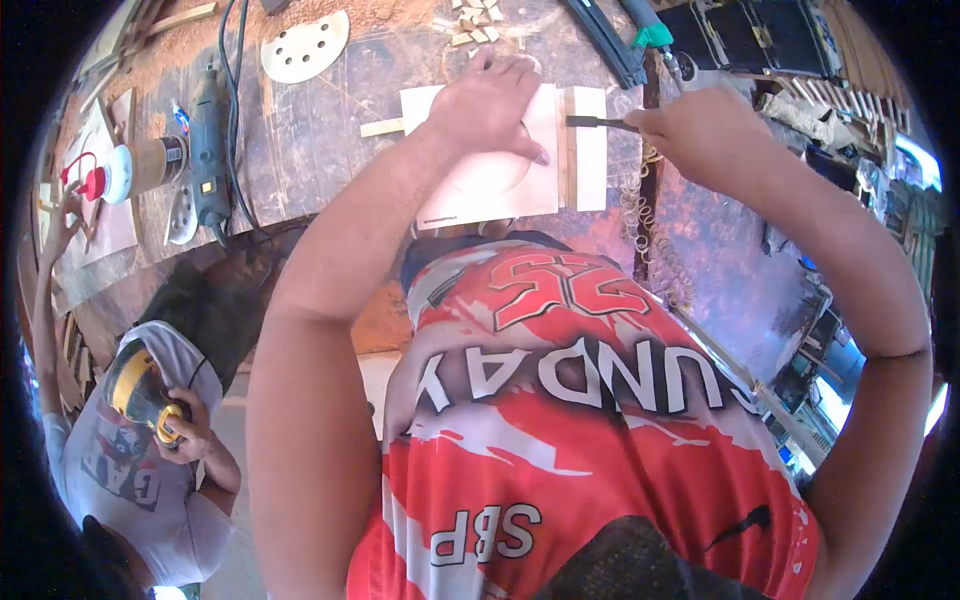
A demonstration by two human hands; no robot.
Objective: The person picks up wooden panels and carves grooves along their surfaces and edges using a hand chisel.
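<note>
My left hand (490, 108) lies on a pale sheet or thin board (480, 190) at the table edge, fingers over its far side and thumb spread. My right hand (708, 140) is closed around a slim dark tool with a flat end (598, 122); its exact kind is unclear. The tool's end rests over or just above a narrow brown strip and a white piece (591, 160) right of the sheet. A short pale wood strip (381, 128) sticks out from the sheet's left side.
A co-worker at the left holds a yellow sander (140, 385), with another hand near a red-capped white bottle (117, 172). A corded rotary tool (210, 150), a perforated sanding disc (306, 46) and small wood blocks (476, 20) lie on the table. A coiled hose (640, 215) hangs at the right.
</note>
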